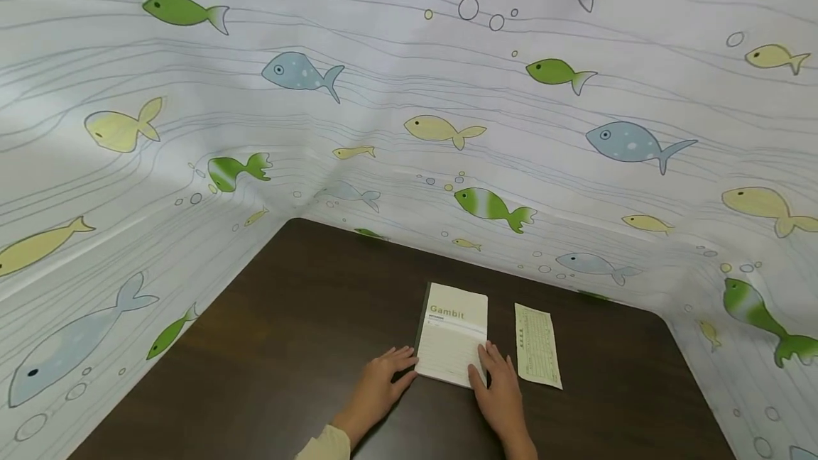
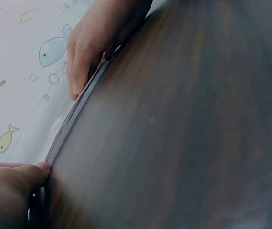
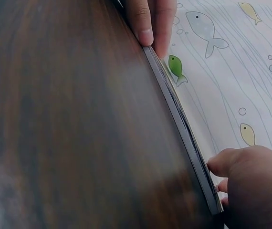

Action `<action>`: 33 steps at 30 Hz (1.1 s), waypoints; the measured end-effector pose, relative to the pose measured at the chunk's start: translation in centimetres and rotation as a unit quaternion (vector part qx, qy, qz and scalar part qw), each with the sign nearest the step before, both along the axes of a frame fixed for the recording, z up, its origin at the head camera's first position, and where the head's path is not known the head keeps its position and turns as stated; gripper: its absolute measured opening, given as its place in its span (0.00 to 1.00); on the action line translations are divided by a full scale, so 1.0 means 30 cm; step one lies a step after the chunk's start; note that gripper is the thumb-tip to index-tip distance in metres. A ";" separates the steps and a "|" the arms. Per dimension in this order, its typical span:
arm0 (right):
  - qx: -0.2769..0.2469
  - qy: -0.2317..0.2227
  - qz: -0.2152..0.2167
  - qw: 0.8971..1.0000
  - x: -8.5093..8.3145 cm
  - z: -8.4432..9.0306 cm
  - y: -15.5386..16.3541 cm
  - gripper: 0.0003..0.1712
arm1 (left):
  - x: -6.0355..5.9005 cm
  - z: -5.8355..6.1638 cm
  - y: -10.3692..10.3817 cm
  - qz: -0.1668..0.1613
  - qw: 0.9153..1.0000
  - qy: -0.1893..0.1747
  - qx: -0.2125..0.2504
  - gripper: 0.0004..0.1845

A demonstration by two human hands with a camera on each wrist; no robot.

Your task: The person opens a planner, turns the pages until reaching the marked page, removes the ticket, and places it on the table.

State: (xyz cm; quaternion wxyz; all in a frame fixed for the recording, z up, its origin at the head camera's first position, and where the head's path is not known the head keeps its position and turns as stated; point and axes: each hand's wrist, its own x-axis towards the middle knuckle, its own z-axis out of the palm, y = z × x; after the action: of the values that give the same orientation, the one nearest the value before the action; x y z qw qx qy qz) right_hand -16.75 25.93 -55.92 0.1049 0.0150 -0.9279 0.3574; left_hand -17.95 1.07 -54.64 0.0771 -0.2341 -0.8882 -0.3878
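Note:
A notebook (image 1: 447,336) lettered "Gambit" lies on the dark tabletop, a dark spine along its left side. Its upper part is plain and the lower part shows ruled lines. At its lower left corner my left hand (image 1: 382,383) touches the edge with fingertips and thumb, fingers loosely extended. My right hand (image 1: 501,390) rests over the lower right corner, thumb on the face and fingers along the right edge. Both wrist views show the notebook's near edge (image 3: 183,129) low over the wood, with the left thumb (image 2: 41,167) at one end.
Right of the notebook lies a printed sheet of paper (image 1: 537,346), pale green and slightly angled. The brown table (image 1: 268,346) has rounded far corners. White cloth (image 1: 383,126) printed with fish surrounds it on the left, back and right.

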 end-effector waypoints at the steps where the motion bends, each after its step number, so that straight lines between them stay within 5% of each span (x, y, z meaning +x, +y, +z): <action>1: 0.002 0.004 0.001 1.000 0.007 -0.007 -0.007 0.31 | 0.008 -0.006 -0.005 0.003 1.000 0.000 0.004 0.16; 9: 0.013 0.032 0.007 0.999 0.020 0.005 -0.024 0.30 | 0.046 -0.001 -0.019 0.019 1.000 -0.014 0.008 0.17; 18: 0.009 0.041 0.019 0.999 -0.032 0.037 -0.022 0.29 | 0.016 0.012 -0.017 0.028 0.999 0.020 0.024 0.16; 33: 0.001 0.023 -0.004 1.000 -0.019 0.007 0.006 0.29 | -0.014 0.001 0.011 0.009 1.000 -0.010 -0.018 0.17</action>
State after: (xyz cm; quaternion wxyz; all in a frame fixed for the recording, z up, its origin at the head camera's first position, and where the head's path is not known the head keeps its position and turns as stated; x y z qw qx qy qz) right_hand -17.30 26.10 -55.71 0.1282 0.0194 -0.9255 0.3560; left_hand -18.38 1.40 -54.62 0.0675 -0.2231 -0.8979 -0.3734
